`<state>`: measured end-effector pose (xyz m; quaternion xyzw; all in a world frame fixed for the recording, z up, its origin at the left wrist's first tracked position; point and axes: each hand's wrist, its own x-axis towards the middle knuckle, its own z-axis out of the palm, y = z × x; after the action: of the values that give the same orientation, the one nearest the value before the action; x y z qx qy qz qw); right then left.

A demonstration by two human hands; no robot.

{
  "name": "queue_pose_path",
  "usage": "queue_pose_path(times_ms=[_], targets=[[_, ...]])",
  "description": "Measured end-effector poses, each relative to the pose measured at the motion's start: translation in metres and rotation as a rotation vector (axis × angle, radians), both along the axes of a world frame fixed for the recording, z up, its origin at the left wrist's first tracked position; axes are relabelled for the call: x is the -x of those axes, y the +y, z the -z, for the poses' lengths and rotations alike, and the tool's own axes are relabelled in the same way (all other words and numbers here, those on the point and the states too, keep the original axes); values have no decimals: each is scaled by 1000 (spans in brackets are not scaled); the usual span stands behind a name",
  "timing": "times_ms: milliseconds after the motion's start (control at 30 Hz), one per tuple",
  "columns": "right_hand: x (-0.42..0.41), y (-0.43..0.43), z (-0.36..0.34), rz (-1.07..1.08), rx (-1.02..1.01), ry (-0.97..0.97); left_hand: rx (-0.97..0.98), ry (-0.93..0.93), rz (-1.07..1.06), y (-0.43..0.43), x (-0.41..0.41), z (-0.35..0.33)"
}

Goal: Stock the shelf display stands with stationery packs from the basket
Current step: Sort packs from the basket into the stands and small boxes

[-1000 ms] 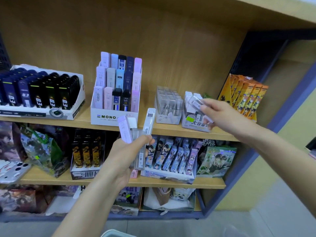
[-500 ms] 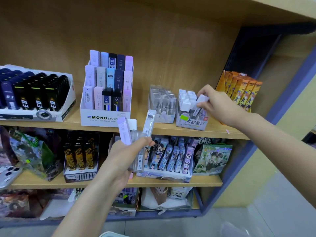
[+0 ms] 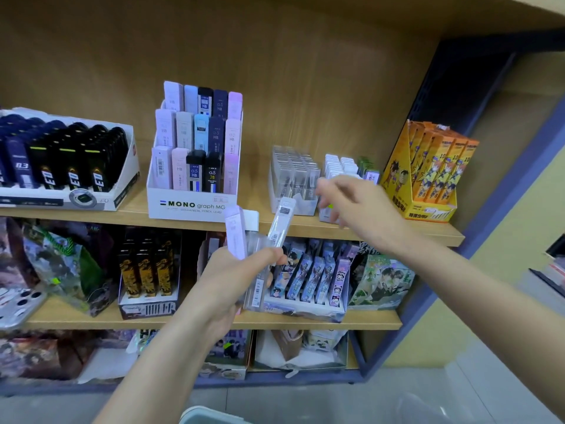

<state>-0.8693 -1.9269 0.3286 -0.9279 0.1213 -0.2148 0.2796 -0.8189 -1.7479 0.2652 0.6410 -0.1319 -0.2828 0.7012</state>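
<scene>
Below MONO stand point(image 3: 192, 206), left hand point(image 3: 232, 280) gripping packs point(image 3: 282, 221), right hand point(image 3: 363, 209) spread by clear stand point(image 3: 301, 206).

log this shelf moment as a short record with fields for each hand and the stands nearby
left hand: grips a slim lilac plastic case and clear plastic cases, fanned
right hand: blurred, fingers loose, seemingly empty, in front of the white-capped cases
top shelf: white MONO cardboard stand, orange cartoon display box
basket: pale rim at bottom edge
</scene>
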Motion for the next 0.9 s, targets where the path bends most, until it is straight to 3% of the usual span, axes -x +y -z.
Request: queue_pose_path(times_ms=[67,133,233,333,500,633,900], targets=[[0,22,3,-105,-208,156,-12,-14,0,1,1,2],[-3,31,4,-157,-332,188,-17,-36,12,2,3,3],[-9,34,1,-176,-448,125,-6,-32,-29,9,1,4],[-13,37,-11,-160,-465,-57,12,-4,-130,21,-8,7],[-39,45,-33,-179,-319,-363,30,1,-203,47,-21,9],[-75,64,-49,-172,-177,-479,55,-15,-254,65,-31,8],[-148,90,-52,-187,115,-397,109,-14,-306,96,-46,5]])
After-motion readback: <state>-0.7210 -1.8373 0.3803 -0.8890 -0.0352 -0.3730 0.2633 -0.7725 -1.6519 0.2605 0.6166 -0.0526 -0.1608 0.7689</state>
